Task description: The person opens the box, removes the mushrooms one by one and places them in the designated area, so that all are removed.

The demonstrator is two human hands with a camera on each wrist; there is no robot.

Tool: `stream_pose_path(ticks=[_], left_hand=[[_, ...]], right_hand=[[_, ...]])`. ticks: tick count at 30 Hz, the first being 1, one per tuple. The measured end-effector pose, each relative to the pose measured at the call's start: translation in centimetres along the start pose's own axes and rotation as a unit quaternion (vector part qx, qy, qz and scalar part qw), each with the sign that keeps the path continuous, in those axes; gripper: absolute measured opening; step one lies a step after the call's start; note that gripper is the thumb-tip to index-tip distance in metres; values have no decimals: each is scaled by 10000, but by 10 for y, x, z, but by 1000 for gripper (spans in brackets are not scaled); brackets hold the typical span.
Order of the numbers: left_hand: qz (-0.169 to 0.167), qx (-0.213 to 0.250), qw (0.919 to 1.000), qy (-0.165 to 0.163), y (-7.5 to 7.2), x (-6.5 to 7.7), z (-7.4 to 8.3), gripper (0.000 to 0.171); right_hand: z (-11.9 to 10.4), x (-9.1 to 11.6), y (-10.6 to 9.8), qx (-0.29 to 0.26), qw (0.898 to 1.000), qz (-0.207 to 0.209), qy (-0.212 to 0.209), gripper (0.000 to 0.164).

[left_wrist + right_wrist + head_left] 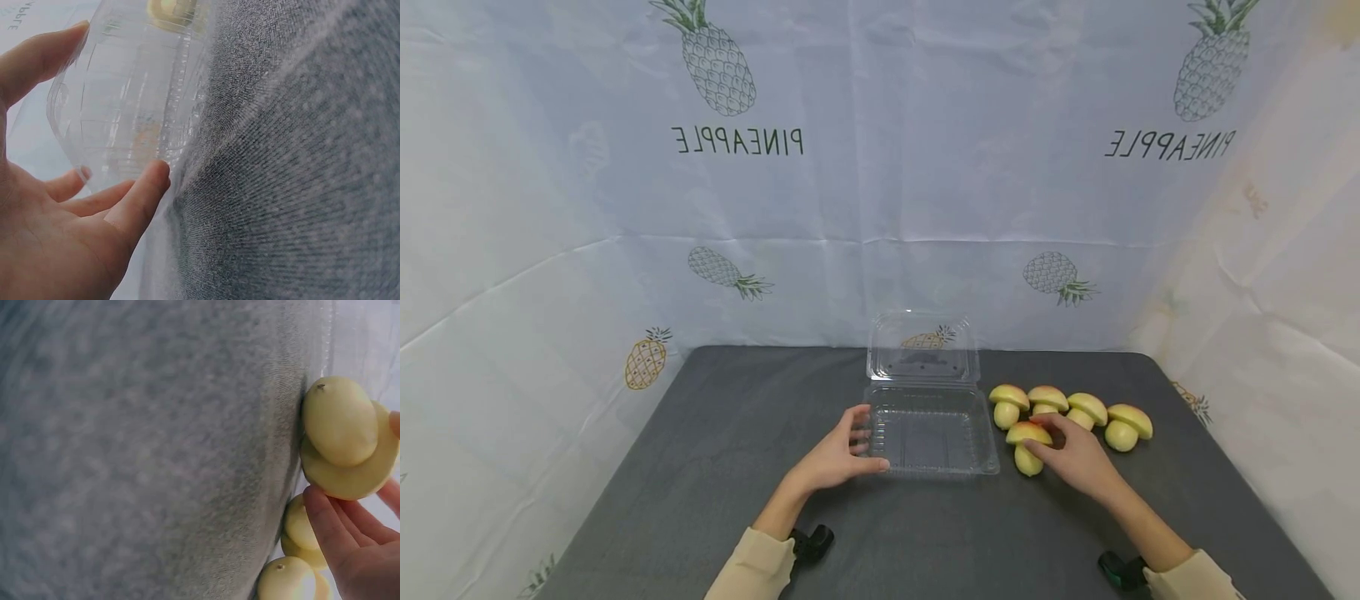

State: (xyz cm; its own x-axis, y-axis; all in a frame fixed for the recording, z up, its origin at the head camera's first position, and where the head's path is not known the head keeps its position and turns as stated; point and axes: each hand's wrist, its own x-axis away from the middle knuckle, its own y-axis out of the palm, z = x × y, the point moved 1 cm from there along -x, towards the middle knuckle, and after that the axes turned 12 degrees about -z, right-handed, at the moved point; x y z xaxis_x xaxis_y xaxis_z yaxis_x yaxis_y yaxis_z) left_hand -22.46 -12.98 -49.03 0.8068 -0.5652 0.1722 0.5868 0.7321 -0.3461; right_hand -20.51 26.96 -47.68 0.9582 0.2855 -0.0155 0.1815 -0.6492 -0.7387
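Observation:
A clear plastic clamshell container (932,429) lies with its lid (922,348) raised behind it. My left hand (838,450) is at its left side, thumb near the front corner and the other fingers spread along the side wall; the left wrist view shows these fingers (140,200) against the plastic. My right hand (1078,458) grips a yellow-green, mushroom-shaped piece (1028,461) by its reddish-topped cap, just right of the container. In the right wrist view, fingers and thumb lie around the cap of this mushroom-shaped piece (340,422).
Several similar mushroom-shaped pieces (1123,429) stand in a row behind and to the right of my right hand. A dark grey cloth (737,433) covers the table. White pineapple-print fabric (820,292) hangs behind and at both sides.

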Motion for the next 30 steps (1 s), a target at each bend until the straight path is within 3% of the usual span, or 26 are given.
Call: stream_pose_path(ticks=[14, 25, 30], left_hand=[[-114, -192, 9997, -111, -4, 6, 3, 98], [-43, -653, 9978, -107, -7, 11, 4, 97], [130, -1031, 9945, -81, -7, 16, 4, 88]], right_hand=[[3, 1, 0, 58, 9997, -198, -98, 60], [3, 10, -6, -113, 9997, -188, -88, 62], [3, 14, -8, -155, 9996, -231, -72, 62]])
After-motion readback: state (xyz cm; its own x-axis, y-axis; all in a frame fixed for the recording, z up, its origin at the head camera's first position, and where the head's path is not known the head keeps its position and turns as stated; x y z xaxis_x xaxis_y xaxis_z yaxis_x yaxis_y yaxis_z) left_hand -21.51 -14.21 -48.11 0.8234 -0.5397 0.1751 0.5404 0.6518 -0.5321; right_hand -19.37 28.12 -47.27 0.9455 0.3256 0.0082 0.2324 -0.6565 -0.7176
